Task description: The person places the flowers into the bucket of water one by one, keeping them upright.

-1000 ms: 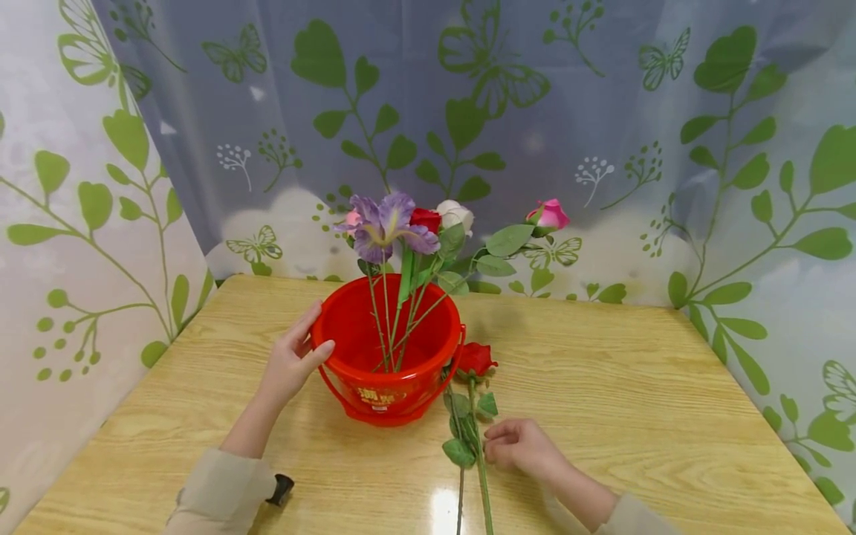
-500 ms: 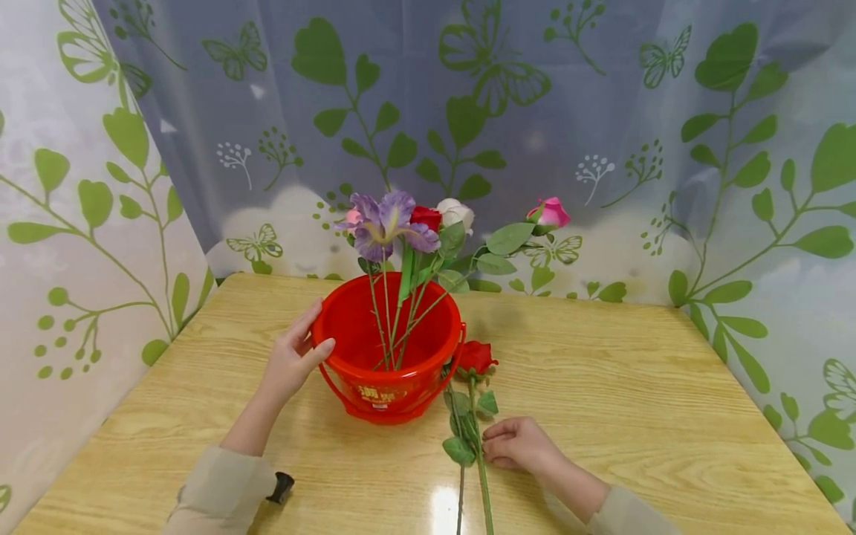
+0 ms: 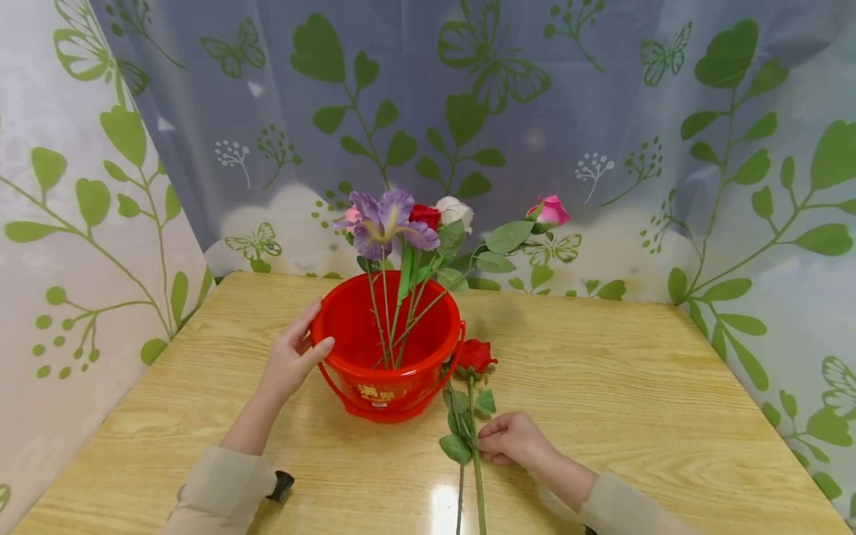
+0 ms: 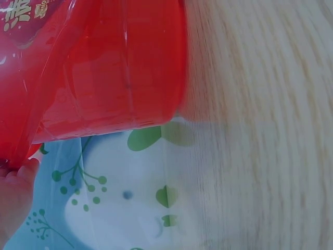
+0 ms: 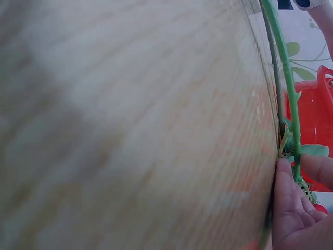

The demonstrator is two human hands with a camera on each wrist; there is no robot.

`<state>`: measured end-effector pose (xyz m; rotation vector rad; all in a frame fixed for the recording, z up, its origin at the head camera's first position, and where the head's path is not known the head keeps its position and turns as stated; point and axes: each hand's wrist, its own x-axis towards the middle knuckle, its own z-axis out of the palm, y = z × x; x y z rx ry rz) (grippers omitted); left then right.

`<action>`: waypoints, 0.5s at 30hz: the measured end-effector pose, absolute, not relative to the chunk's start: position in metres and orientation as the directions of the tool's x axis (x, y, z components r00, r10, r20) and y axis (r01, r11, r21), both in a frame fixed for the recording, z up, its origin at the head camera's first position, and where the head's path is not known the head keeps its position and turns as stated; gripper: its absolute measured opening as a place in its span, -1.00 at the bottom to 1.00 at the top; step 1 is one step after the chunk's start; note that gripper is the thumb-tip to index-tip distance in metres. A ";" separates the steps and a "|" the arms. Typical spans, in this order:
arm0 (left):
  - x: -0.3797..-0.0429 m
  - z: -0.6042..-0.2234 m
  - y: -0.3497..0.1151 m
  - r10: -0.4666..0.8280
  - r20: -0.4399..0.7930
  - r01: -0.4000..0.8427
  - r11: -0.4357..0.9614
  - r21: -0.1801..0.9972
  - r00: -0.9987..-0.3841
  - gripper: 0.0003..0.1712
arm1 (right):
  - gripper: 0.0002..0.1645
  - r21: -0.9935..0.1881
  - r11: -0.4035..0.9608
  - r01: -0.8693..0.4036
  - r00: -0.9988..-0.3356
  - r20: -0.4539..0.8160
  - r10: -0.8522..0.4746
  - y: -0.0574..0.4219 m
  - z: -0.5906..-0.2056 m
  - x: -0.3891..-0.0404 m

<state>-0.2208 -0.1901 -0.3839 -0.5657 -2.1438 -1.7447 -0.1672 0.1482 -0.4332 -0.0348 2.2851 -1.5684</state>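
A red plastic bucket (image 3: 384, 390) with gold print stands on the table. My left hand (image 3: 292, 357) holds its left rim, thumb over the edge; in the left wrist view the bucket's wall (image 4: 114, 67) fills the upper left. To the right of the bucket lies a red rose (image 3: 476, 357) on a long green stem. My right hand (image 3: 515, 440) pinches that stem; the right wrist view has the green stem (image 5: 289, 78) between thumb and fingers. A second, darker stem (image 3: 461, 490) with leaves lies alongside, its bloom hidden behind the bucket.
Inside the bucket, a purple iris (image 3: 384, 223), a white rose (image 3: 455, 213), another red rose (image 3: 424, 216) and a pink rose (image 3: 550, 212) lean on long stems. The pink one reaches out rightward. A patterned curtain (image 3: 535, 134) backs the wooden table (image 3: 602, 371).
My right hand has moved slightly left onto the red rose's stem and now pinches it; the stem has shifted a little left. My left hand stays on the bucket's rim.
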 end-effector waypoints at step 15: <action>-0.220 -0.383 -0.189 0.096 0.486 0.495 0.164 0.853 -0.869 -0.33 | -0.77 -0.897 0.387 0.214 -0.909 -0.328 -0.258 0.144 -0.432 -0.171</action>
